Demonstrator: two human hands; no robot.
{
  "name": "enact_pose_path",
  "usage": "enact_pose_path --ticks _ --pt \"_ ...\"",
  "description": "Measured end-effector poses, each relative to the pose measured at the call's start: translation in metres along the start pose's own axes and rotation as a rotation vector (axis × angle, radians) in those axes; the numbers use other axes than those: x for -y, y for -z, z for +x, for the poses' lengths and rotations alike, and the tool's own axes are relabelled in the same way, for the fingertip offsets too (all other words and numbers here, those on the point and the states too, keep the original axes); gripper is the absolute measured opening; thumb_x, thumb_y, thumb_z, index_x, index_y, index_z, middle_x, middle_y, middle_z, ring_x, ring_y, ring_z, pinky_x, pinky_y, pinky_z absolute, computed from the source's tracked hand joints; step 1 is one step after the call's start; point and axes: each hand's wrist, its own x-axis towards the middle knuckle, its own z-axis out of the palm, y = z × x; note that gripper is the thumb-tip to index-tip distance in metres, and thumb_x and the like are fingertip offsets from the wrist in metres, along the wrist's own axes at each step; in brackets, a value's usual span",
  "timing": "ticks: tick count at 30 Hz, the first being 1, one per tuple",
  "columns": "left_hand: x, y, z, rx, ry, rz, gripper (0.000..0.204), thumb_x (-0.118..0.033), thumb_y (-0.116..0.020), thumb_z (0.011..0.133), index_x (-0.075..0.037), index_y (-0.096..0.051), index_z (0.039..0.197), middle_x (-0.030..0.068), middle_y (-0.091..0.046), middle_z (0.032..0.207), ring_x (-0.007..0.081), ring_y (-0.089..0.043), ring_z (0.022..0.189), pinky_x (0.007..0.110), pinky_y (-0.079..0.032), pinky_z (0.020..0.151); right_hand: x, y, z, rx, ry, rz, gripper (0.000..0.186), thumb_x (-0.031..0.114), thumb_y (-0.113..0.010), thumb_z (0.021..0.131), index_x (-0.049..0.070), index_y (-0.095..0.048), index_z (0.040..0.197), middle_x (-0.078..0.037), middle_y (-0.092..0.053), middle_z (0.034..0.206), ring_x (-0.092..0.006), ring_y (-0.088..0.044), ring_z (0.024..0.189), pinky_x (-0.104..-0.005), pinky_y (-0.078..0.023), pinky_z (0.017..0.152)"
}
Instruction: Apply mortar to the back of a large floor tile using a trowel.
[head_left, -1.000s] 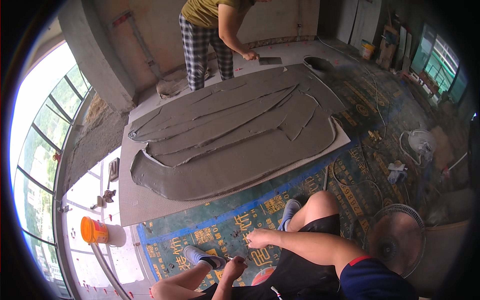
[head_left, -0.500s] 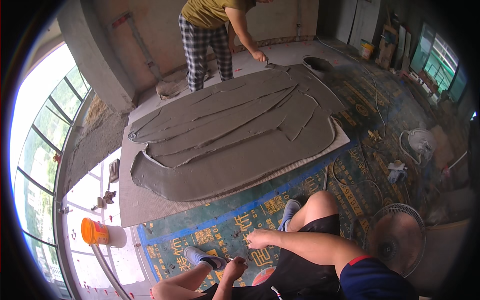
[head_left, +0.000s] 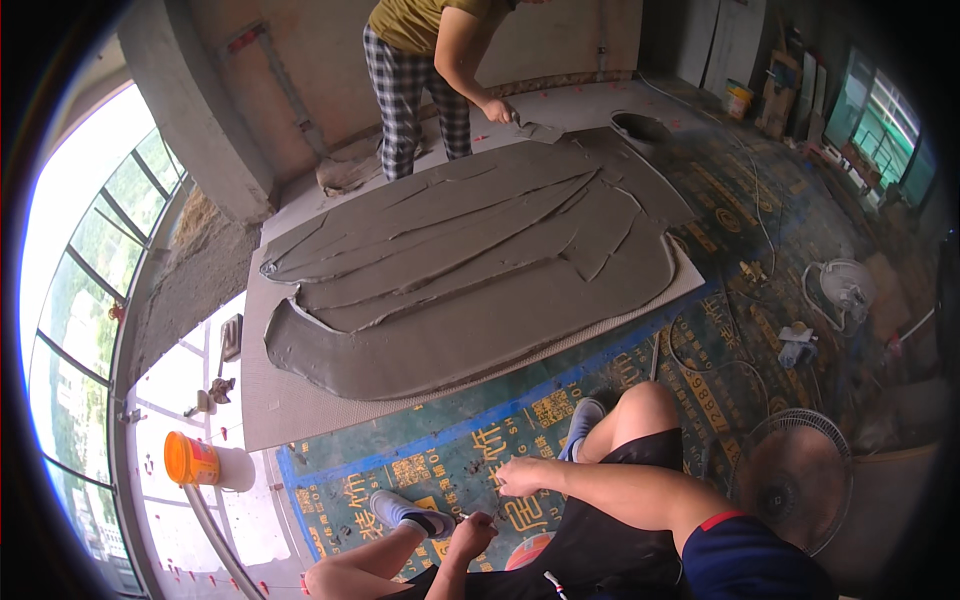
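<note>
We have left grip (head_left: 473, 538) curled near shoe (head_left: 393, 508); cannot tell whether clamped on anything. Our right grip (head_left: 519, 477), loosely bent over green floor sheet (head_left: 432, 430), openness unclear. Ahead, apart from both: mortar-covered panel (head_left: 275, 408).

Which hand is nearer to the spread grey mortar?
Right. The right hand is out in front, short of the grey mortar; the left hand is farther back.
</note>
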Motion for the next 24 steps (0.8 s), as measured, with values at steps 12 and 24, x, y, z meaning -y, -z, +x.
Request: enact_pose_path --ticks 12,24 --pt "0.0012 0.0000 0.0007 0.002 0.002 0.001 0.039 -0.022 -0.069 0.071 -0.002 -0.062 0.104 0.0141 -0.069 0.088 0.0252 -0.067 0.085 0.032 -0.051 0.075 -0.0024 -0.0029 0.0034 0.001 -0.008 0.005 0.035 0.028 -0.054 0.083 -0.002 -0.065 0.096 -0.022 -0.064 0.100 -0.0360 -0.061 0.095 -0.0441 -0.048 0.084" --pt "-0.0081 0.0039 -0.0025 0.037 0.065 -0.033 0.036 -0.025 -0.067 0.071 -0.006 -0.062 0.102 0.0188 -0.065 0.097 0.0344 -0.061 0.096 0.038 -0.048 0.083 -0.0029 -0.0028 0.0017 -0.006 -0.009 -0.003 0.035 0.029 -0.054 0.083 -0.003 -0.065 0.094 -0.023 -0.064 0.098 -0.0365 -0.061 0.094 -0.0439 -0.048 0.083"
